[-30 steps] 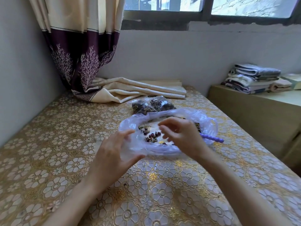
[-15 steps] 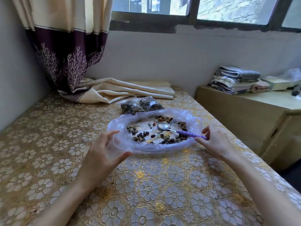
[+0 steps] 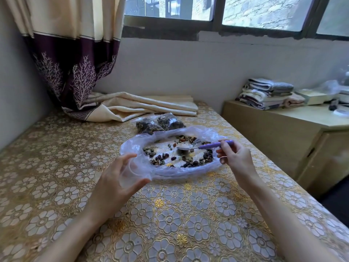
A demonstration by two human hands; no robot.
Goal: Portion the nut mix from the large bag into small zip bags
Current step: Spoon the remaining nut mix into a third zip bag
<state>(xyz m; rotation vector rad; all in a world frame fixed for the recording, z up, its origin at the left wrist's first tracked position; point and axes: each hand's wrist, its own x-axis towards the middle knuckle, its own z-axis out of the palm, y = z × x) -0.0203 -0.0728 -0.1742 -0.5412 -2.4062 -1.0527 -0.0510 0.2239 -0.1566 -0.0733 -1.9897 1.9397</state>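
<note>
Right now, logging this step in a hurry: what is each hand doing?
Left hand: holds a small clear zip bag.
Right hand: grips the purple-handled spoon over the large bag.

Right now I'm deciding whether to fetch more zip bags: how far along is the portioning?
Done: two filled small bags lie behind the large bag. In hand: the left hand holds an empty small zip bag open, and the right hand holds the purple-handled spoon above the mix. Left: scattered nuts remain in the large bag, probably about this bagful.
</note>
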